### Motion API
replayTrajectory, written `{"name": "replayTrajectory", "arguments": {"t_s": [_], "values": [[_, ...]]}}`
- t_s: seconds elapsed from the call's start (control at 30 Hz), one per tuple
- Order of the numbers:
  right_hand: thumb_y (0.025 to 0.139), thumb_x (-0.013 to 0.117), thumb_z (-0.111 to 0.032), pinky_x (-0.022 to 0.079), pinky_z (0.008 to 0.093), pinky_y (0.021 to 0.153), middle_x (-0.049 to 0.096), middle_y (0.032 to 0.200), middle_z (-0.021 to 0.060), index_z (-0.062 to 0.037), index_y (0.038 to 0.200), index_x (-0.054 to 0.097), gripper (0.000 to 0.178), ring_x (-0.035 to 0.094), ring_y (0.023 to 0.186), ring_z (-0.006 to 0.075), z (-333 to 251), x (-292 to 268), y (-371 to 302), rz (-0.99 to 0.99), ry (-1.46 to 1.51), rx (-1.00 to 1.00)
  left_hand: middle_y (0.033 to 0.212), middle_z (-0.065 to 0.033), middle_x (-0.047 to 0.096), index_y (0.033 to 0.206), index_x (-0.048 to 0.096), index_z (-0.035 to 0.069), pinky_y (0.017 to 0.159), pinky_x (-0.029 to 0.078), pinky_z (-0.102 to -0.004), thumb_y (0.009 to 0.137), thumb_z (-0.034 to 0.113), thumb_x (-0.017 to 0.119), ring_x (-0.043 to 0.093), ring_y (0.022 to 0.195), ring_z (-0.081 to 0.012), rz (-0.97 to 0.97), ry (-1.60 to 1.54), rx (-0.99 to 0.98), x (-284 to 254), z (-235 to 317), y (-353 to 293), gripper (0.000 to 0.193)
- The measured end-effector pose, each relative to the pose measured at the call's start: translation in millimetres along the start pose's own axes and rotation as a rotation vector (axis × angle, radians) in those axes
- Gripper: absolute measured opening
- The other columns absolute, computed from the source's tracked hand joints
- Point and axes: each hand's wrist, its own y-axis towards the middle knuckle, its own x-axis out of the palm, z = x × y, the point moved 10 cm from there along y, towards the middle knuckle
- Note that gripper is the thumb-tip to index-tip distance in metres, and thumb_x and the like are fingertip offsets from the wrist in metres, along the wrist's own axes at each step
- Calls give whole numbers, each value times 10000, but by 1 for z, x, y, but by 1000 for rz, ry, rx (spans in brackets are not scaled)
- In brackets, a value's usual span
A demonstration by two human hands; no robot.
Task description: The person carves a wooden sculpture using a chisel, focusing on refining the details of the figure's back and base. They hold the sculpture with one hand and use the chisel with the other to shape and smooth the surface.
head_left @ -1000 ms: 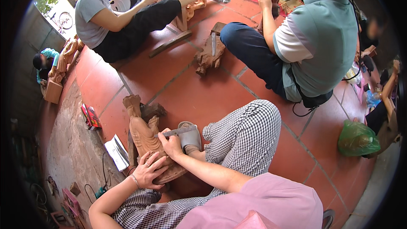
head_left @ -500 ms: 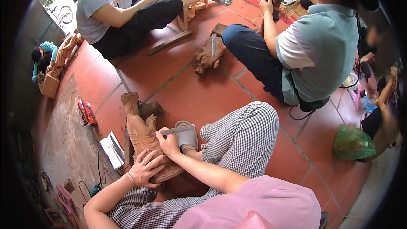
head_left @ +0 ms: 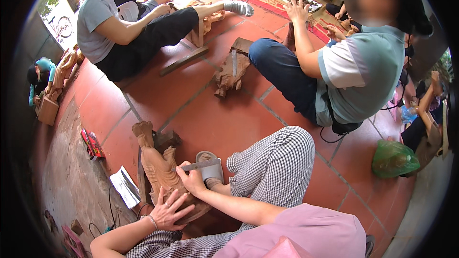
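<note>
A carved wooden figure point(head_left: 158, 165) in a draped robe lies tilted in front of me, its base toward my lap. My left hand point(head_left: 169, 210) rests with spread fingers on the lower part of the figure, near its round base. My right hand point(head_left: 192, 181) is closed around a flat grey metal file point(head_left: 204, 165), whose near end meets the side of the carving. The file's other end points right, over my grey shoe point(head_left: 210, 169). A dark wooden block point(head_left: 166, 138) sits beside the figure's upper end.
Another carved piece point(head_left: 230, 79) with a flat tool on it lies ahead on the red tiles. A person in a teal shirt point(head_left: 366, 71) sits at right, another in grey point(head_left: 98, 21) at left. Nearby are a green plastic bag point(head_left: 394, 158), white paper point(head_left: 125, 187) and a red box point(head_left: 92, 144).
My view has shifted, so the scene sits lower. Both my hands stay at the figure with the file. The person in teal has raised an open hand and turned the head.
</note>
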Motion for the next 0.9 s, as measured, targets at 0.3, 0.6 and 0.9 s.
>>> {"name": "replayTrajectory", "arguments": {"t_s": [0.3,0.6,0.9], "values": [[984,638,-262,498,423,668,676,777,150,-40,911,619,234,676,763,337,-9,-6,-1,30,-13,4,1462,-47,566,1477,516,258,1167,225,-493,809,341,677,553,1314,-194,6,-164,180,-3,22,18,692],[987,641,-216,493,371,696,679,812,115,-26,932,632,198,662,771,264,-10,-2,0,11,-51,6,1377,-13,627,1424,567,229,1135,237,-467,755,336,703,631,1185,-137,55,-125,187,-11,22,20,691],[982,647,-231,500,400,702,684,825,126,-35,933,620,203,680,801,306,-13,-6,1,18,-50,31,1384,-33,620,1431,551,211,1143,205,-473,751,326,700,636,1179,-148,54,-144,205,-13,22,24,705]]}}
